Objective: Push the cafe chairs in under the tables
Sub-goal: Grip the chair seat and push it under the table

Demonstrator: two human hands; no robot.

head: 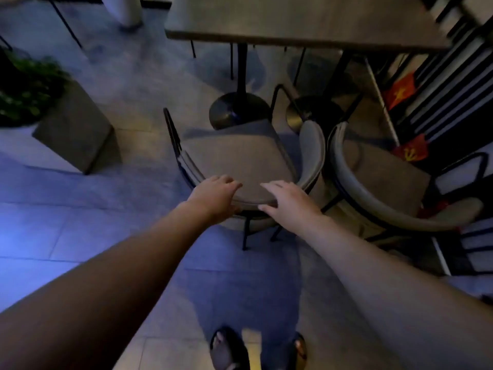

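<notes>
A cafe chair with a grey padded seat (240, 156) and black metal frame stands on the tiled floor in front of the wooden table (293, 20). Its seat lies on the near side of the table edge, with the front reaching the black pedestal base (237, 110). The curved grey backrest (250, 200) faces me. My left hand (216, 196) grips the backrest's left part, fingers over the top and thumb underneath. My right hand (288, 201) holds the same rim just to the right, fingers spread over it.
A second grey chair (386, 177) stands close against the first on the right, near another pedestal base (314, 110). A concrete planter (74, 129) with a green plant (26, 86) sits to the left. Small red flags (400, 94) and a railing are at the right. My feet (229, 348) show below.
</notes>
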